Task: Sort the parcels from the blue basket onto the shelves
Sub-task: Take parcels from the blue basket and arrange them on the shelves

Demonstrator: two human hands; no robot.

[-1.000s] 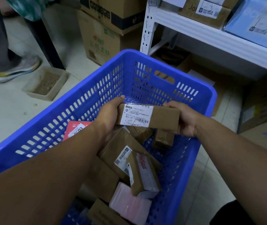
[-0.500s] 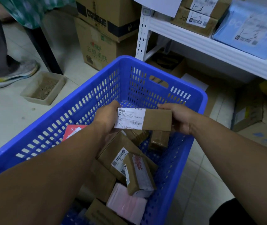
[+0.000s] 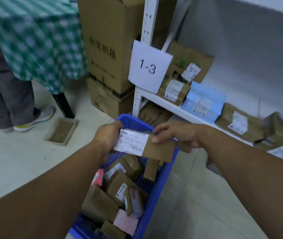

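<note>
Head view: a flat cardboard parcel [image 3: 156,152] with a white shipping label [image 3: 131,141] is held in the air over the far end of the blue basket [image 3: 157,192], near the centre of the picture. The left hand [image 3: 108,135] grips the label end, curled round its edge. The right hand [image 3: 178,137] pinches the bare cardboard end, thumb on the top face and fingers [image 3: 163,129] along the far edge. Both hands hold this one parcel and nothing else.

Toward 6 o'clock from it, the basket holds a good many more: brown boxes [image 3: 101,202], a pink mailer [image 3: 125,223] and a red packet [image 3: 98,177]. At 2 o'clock runs the white shelf [image 3: 171,107], marked by a paper sign [image 3: 148,67] reading 1-3. It already carries a blue mailer [image 3: 204,102] and several brown parcels [image 3: 238,123]. At 12 o'clock, stacked cartons [image 3: 106,45] stand on the floor. At 9 to 10 o'clock are another person's legs [image 3: 8,97] and a shallow tray [image 3: 61,131].

The sorting looks partly done, as I judge it. Some parcels lie on the shelf and this one is lifted out, probably for reading its label. The pile in the basket is left to sort. The label's print is too blurred to tell which shelf it names.
</note>
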